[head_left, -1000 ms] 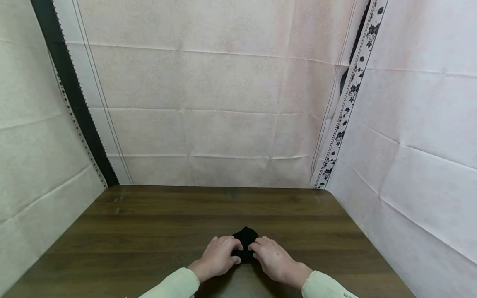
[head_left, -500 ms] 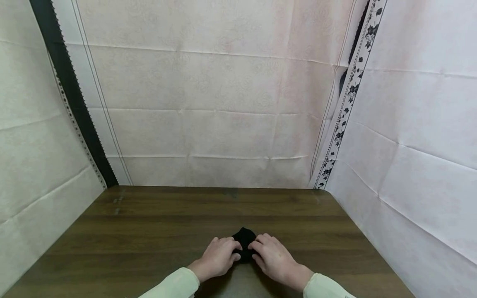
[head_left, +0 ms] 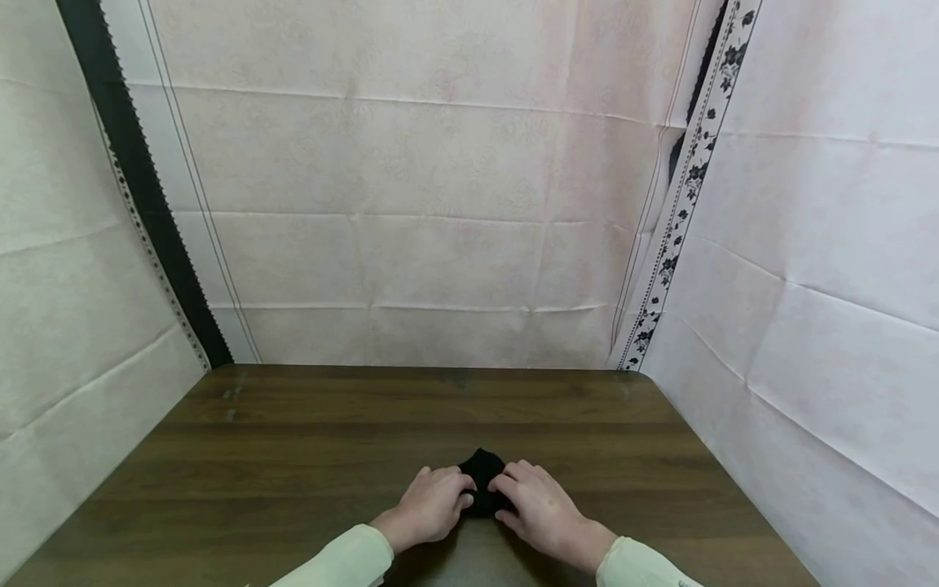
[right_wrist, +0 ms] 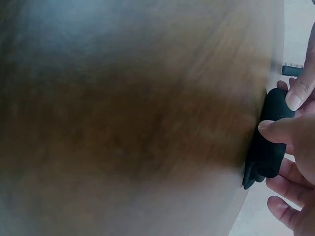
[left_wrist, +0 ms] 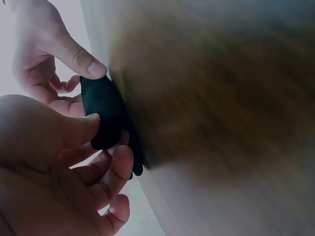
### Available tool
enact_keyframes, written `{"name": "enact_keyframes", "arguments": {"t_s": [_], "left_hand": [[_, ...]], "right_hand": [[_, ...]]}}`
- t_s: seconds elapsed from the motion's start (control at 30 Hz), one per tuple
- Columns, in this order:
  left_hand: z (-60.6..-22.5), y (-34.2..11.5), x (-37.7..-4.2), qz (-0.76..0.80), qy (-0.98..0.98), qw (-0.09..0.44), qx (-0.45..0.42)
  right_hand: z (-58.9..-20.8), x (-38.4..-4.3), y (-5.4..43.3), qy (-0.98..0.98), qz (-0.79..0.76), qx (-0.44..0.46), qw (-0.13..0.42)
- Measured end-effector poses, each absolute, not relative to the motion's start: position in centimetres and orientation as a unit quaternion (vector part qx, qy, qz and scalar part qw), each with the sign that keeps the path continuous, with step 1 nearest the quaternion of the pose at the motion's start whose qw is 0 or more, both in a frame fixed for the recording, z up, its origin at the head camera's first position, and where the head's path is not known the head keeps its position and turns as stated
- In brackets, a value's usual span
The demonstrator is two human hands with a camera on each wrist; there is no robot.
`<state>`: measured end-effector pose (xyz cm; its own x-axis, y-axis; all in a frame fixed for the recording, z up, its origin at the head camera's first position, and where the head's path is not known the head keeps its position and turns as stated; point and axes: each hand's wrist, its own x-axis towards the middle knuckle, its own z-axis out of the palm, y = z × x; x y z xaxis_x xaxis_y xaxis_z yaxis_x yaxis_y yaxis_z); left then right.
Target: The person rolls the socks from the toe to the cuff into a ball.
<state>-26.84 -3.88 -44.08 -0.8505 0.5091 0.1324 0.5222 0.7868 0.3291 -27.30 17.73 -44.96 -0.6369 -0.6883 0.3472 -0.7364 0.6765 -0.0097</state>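
A small piece of black cloth (head_left: 482, 469) lies on the table in front of me, its near part rolled into a thick tube and its far end a flat, blunt point. In the left wrist view the cloth roll (left_wrist: 103, 105) shows smooth, with thin layers under it against the tabletop. My left hand (head_left: 431, 507) pinches the roll's left end between thumb and fingers. At the other end, my right hand (head_left: 541, 505) grips it the same way. Both thumbs press the near side of the roll (right_wrist: 269, 150) in the right wrist view. Fingers hide part of its ends.
The brown wood-grain table (head_left: 330, 440) spreads around the hands. Pale creased sheets hang at the back (head_left: 440, 204), at the left (head_left: 66, 285) and at the right (head_left: 822, 285), bordering the tabletop.
Both hands stay on the cloth in nearly the same place. The thumbs shift slightly at the near side of the roll, and the cloth's far tip has moved a little left.
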Motion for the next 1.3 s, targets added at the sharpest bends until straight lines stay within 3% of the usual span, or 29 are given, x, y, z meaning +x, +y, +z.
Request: {"name": "enact_keyframes", "arguments": {"t_s": [0.37,0.9,1.3], "left_hand": [[-43.78,-4.19,-26.75,-0.215,-0.945,0.008,-0.247],[-43.79,-4.35,-26.67,-0.247,-0.935,0.028,-0.254],[-44.03,-4.43,-26.75,-0.221,-0.935,0.035,-0.276]], "right_hand": [[-45.02,-27.52,17.64,-0.895,0.052,0.415,0.155],[-44.44,-27.25,17.29,-0.920,0.051,0.381,0.082],[-44.56,-27.28,17.47,-0.917,0.062,0.384,0.083]]}}
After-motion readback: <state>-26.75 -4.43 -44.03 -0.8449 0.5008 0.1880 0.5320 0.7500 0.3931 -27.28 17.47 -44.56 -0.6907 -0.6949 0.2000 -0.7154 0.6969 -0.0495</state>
